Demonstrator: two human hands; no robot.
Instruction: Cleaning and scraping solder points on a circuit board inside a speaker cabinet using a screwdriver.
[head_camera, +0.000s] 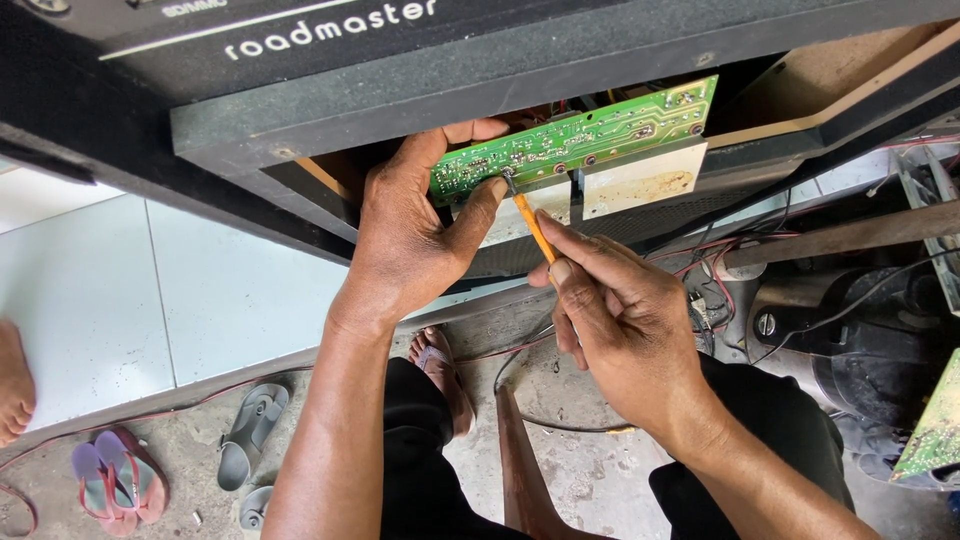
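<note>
Under the black cabinet's edge, a long green circuit board (575, 138) is hanging half out, and the left hand (410, 235) is pinching its end while the right hand (625, 325) is gripping a thin orange screwdriver (533, 228), tip on a screw. Judging by this, a screw is being worked; steady, straight pressure matters. Rubber sandals (120, 475) are lying on the rough concrete floor (590, 470).

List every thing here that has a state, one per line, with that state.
Green circuit board: mounted in the open black cabinet, solder side exposed.
Orange-handled screwdriver: tip on the board.
Left hand: gripping the board's end.
Right hand: pinching the screwdriver.
Grey sandals: off, lying on the floor.
</note>
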